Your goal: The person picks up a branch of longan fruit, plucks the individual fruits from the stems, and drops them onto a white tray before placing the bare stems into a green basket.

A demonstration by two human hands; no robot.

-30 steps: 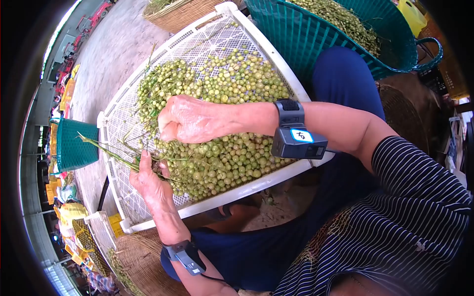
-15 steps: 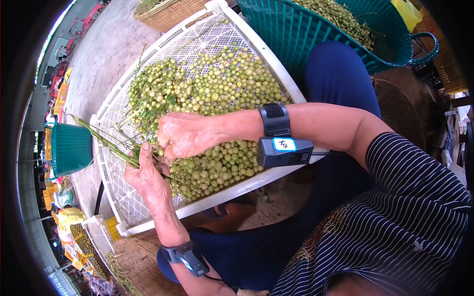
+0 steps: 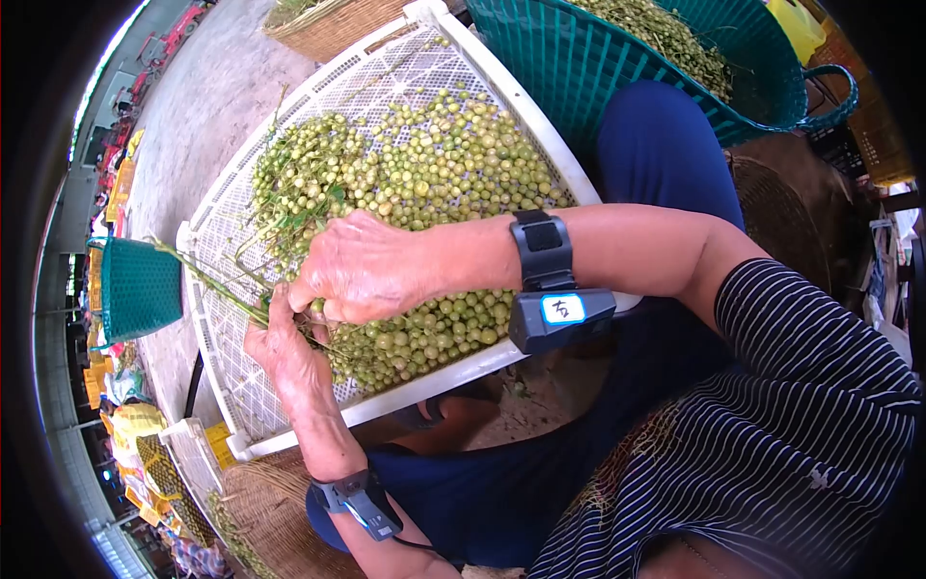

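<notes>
A bunch of green stems (image 3: 220,288) pokes out to the upper left from my left hand (image 3: 292,355), whose thumb and fingers are closed round it. Right beside it, my right hand (image 3: 359,272) is curled shut, fingertips meeting the left thumb. A round green fruit (image 3: 318,305) shows at those fingertips. Both hands are over a white mesh tray (image 3: 239,381) spread with many small yellow-green fruits (image 3: 434,333). Leafy stems with fruit still on them (image 3: 299,174) lie at the tray's left part. The palm sides of both hands are hidden.
A large teal basket (image 3: 550,58) with stalks in it (image 3: 666,39) stands at the upper right. Another teal basket (image 3: 142,289) is left of the tray. Wicker baskets sit at the top (image 3: 333,29) and below the tray (image 3: 270,521). My knee (image 3: 666,145) touches the tray's right side.
My right hand has shifted slightly, its fingers drawing up to the left thumb, and a green fruit now shows at them. The left hand keeps its hold on the stems.
</notes>
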